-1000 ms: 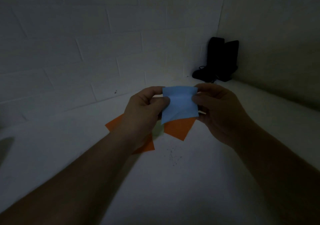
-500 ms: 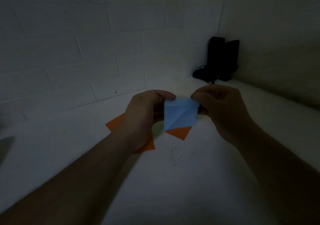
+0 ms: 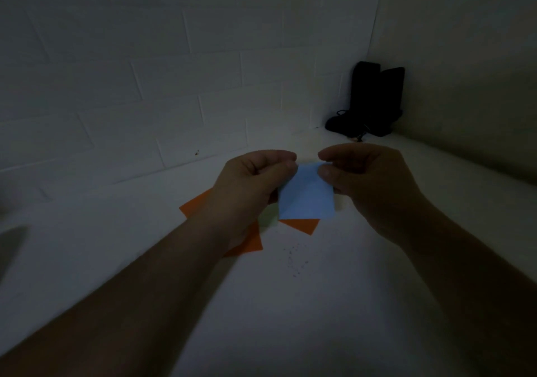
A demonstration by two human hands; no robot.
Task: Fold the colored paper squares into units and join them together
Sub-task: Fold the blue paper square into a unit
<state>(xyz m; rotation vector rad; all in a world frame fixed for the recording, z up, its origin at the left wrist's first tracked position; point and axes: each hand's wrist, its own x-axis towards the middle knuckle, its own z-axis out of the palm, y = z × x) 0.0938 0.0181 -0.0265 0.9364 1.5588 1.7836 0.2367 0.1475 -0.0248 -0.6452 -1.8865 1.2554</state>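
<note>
1. Head view, dim light. Both hands are raised above the white table surface (image 3: 319, 304), holding one light blue paper square (image 3: 306, 195) between them.
2. Left hand (image 3: 250, 185): fingers curled, thumb and forefinger pinching the blue paper at its upper left edge. The left edge of the paper is hidden behind this hand.
3. Right hand (image 3: 369, 185): fingers curled, thumb on the front face of the paper at its upper right corner, pinching it against the fingers behind.
4. The blue paper hangs down from the two pinches and faces the camera. A faint diagonal crease runs across it; the bottom edge is free.
5. Orange paper squares (image 3: 247, 243) lie flat on the table below and behind the hands, well apart from the blue one. Parts show to the left of the left wrist, under it, and one corner just below the blue paper's bottom edge. The count cannot be told.
6. Small dark specks (image 3: 293, 257) on the table near the orange corner.
7. Black upright objects (image 3: 374, 98) stand in the far corner where the white brick wall (image 3: 145, 71) meets the plain side wall, with a dark cable at the base.
</note>
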